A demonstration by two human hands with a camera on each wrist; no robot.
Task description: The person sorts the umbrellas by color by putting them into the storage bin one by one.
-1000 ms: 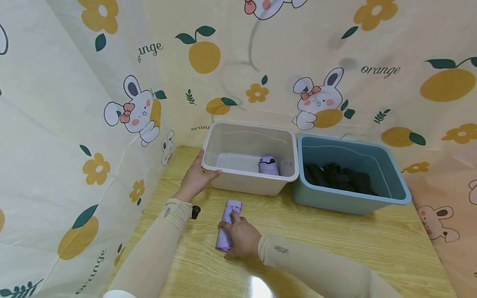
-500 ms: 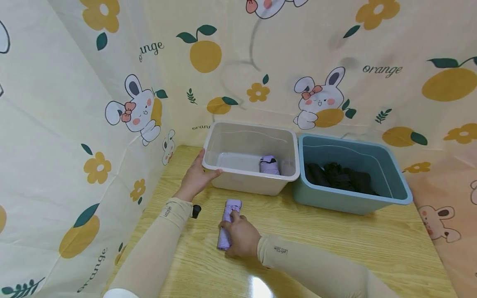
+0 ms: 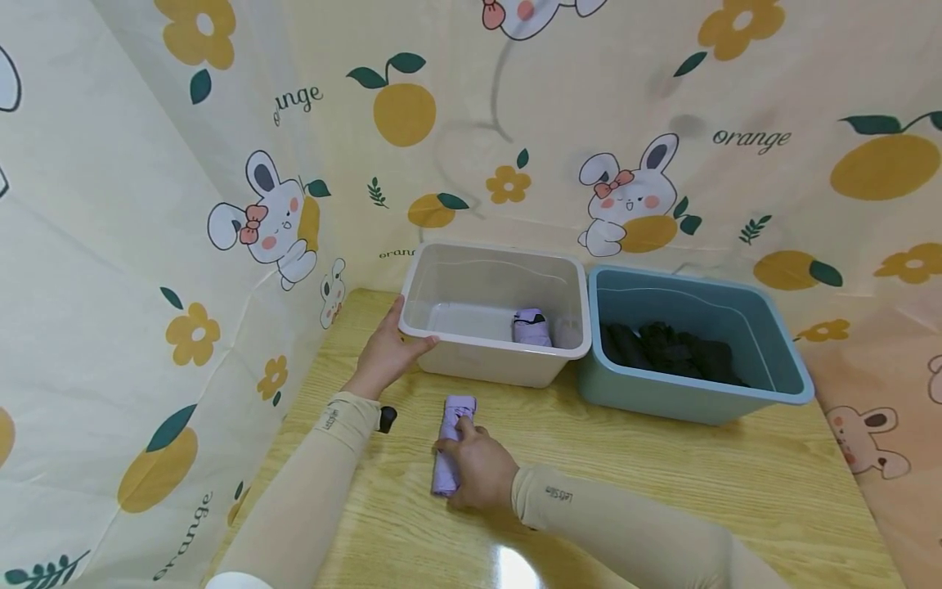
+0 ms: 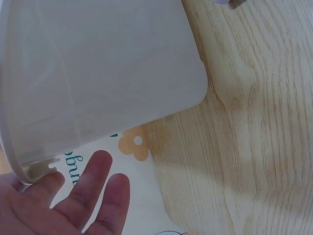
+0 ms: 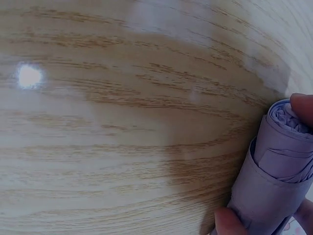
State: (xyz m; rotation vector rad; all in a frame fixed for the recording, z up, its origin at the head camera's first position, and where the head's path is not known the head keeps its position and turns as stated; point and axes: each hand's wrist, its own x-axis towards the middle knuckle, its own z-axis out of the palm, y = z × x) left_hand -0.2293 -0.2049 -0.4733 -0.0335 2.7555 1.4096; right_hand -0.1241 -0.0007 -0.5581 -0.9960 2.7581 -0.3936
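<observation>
A roll of purple garbage bags (image 3: 447, 474) lies lengthwise on the table. My right hand (image 3: 482, 468) grips it from the right. In the right wrist view, fingertips touch the side and end of the purple roll (image 5: 274, 196). My left hand (image 3: 386, 353) holds the front left corner of the beige plastic bin (image 3: 482, 362), thumb on its front rim. In the left wrist view, fingers of the left hand (image 4: 73, 205) extend under the rim of the bin (image 4: 117, 68). A second purple bundle (image 3: 531, 328) with a black strip lies inside that bin.
A blue plastic bin (image 3: 662, 401) stands right of the beige one, with dark crumpled bundles (image 3: 673, 350) inside. Printed cloth (image 3: 471, 123) hangs behind both bins and along the left side of the wooden table (image 3: 625, 458).
Both hands stay where they are. The purple roll shifts very slightly under the right hand, and the view itself sways a little; the bins look unchanged.
</observation>
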